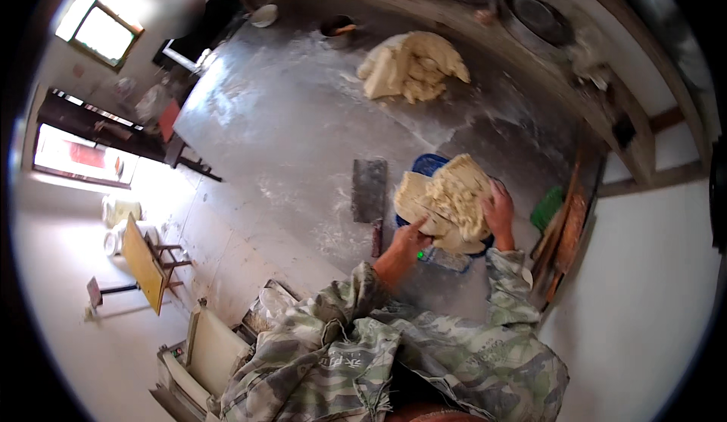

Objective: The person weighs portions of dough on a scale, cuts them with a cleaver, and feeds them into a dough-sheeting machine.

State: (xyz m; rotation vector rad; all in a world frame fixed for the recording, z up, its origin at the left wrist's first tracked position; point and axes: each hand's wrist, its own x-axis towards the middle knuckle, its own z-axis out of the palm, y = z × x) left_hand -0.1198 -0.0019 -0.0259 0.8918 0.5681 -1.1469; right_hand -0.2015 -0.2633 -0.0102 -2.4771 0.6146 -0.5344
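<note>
A lumpy pile of pale yellow dough (pixel 458 198) rests on a blue scale (pixel 430 164), covering most of its top. My left hand (pixel 405 251) grips the near left edge of this dough, its fingertips partly hidden against it. On the right side, my right hand (pixel 498 214) holds the dough's edge with bent fingers. A green light glows at the front of the scale. Just left of the scale, a broad cleaver (pixel 369 189) lies flat, its dark handle toward me. Farther back on the table sits a large mound of dough (pixel 413 66) with a torn front.
The grey table (pixel 288 134) is dusted with flour. A pot (pixel 337 29) and a white bowl (pixel 264 16) stand at its far edge. Wooden sticks (pixel 560 229) and a green object (pixel 547 207) lie along the right wall. A shelf (pixel 401 5) holding pans runs along the back.
</note>
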